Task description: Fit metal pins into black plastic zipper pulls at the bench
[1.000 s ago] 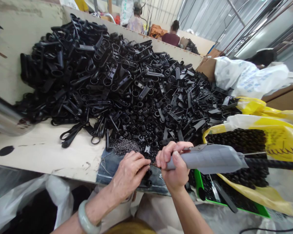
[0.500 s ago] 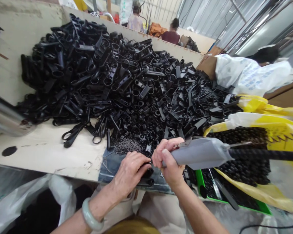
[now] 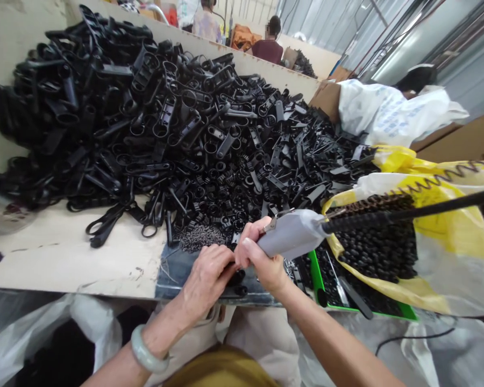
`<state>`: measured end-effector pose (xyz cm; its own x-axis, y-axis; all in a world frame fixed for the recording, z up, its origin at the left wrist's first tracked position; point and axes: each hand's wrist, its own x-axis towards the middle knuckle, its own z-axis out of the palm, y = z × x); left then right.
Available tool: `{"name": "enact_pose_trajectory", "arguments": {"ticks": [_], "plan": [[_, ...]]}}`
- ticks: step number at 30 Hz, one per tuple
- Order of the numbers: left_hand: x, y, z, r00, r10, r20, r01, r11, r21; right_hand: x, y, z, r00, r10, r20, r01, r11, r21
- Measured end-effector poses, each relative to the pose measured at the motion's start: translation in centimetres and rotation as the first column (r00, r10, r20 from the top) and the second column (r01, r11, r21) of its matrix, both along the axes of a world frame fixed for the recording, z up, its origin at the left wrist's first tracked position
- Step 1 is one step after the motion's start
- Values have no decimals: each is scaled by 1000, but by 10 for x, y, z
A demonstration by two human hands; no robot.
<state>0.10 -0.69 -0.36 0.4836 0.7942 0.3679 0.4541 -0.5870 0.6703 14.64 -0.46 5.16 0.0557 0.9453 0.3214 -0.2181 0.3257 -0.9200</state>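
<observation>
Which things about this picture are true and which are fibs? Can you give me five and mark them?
1. The right hand holds a grey tool. True.
2. The bracelet is on the right wrist. False: the pale bracelet is on the left wrist.
3. The parts in the big pile are mostly black. True.
4. The yellow-and-white bag is full of red pieces. False: the many small pieces in the yellow-and-white bag look black.
5. The green tray is nearer the right hand than the left hand. True.
</observation>
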Motion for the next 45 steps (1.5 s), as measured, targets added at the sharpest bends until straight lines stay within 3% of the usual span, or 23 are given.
{"name": "enact_pose_trajectory", "arguments": {"ticks": [4, 6, 11, 15, 23, 29, 39, 45], "plan": [[1, 0, -2, 1000, -19, 17, 18, 1000, 20, 15, -8, 25, 995, -46, -90, 59, 988, 145], [1, 0, -3, 1000, -17, 25, 16, 1000, 26, 25, -15, 28, 988, -98, -119, 115, 982, 153], [0, 0, -4, 1000, -4, 27, 3, 999, 42, 38, -32, 0, 988, -122, -98, 125, 992, 21], [0, 0, -2, 1000, 5, -1, -5, 998, 57, 38, -35, -23, 989, -126, -80, 127, 992, 10], [0, -1, -2, 1000, 24, -16, -23, 998, 65, 37, -31, -27, 988, -135, -71, 136, 991, 7], [-1, -5, 3, 999, 36, 40, -39, 996, 75, 36, -30, -14, 986, -138, -93, 143, 989, 45], [2, -40, 17, 988, 147, 50, -152, 982, 117, 20, -33, 19, 976, -119, -181, 140, 984, 111], [4, -41, 21, 981, 184, 55, -189, 975, 118, 11, -34, 27, 981, -70, -183, 95, 986, 133]]}}
